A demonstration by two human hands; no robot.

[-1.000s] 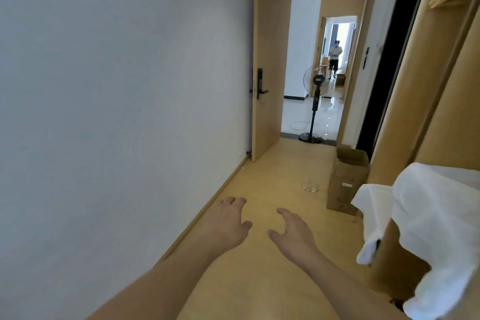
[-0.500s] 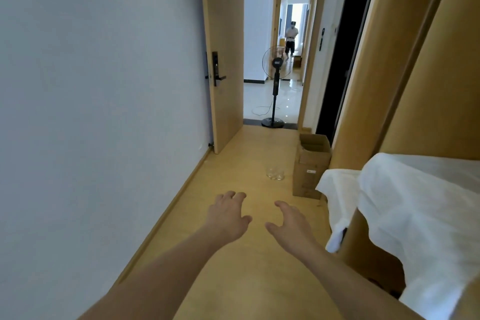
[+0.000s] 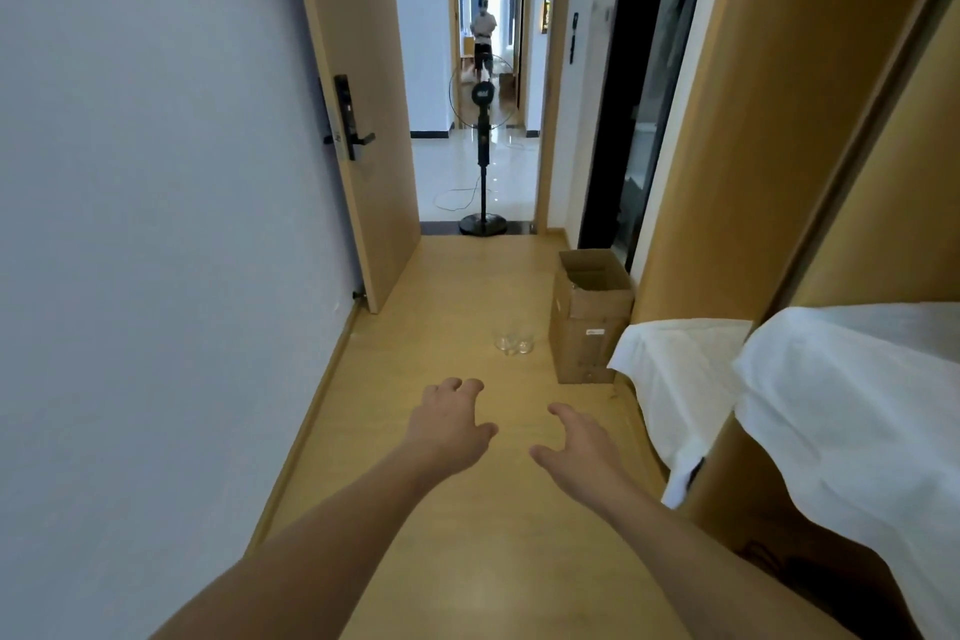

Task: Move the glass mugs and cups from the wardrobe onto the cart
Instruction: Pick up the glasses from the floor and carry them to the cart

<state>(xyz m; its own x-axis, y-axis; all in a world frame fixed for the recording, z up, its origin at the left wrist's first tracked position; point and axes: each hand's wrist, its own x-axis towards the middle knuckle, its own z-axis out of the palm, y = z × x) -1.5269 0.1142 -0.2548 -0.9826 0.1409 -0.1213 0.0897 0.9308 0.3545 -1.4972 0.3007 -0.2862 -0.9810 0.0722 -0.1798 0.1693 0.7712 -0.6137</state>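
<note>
Two clear glass cups [image 3: 514,341] stand side by side on the wooden floor, just left of a cardboard box [image 3: 589,314]. My left hand [image 3: 449,424] and my right hand [image 3: 579,447] reach forward over the floor, short of the cups, fingers loosely spread and holding nothing. The wooden wardrobe [image 3: 737,130] rises along the right side. No cart is in view.
White cloth [image 3: 810,405] drapes over furniture at the right. A grey wall [image 3: 156,224] runs along the left. An open wooden door [image 3: 363,109] leads to a hallway where a black standing fan [image 3: 483,146] stands. A person [image 3: 483,39] stands far down the hallway.
The view has swung rightward and downward, so door and fan now sit near the middle. The cups and box have come closer. Both hands stay stretched out and hold nothing.
</note>
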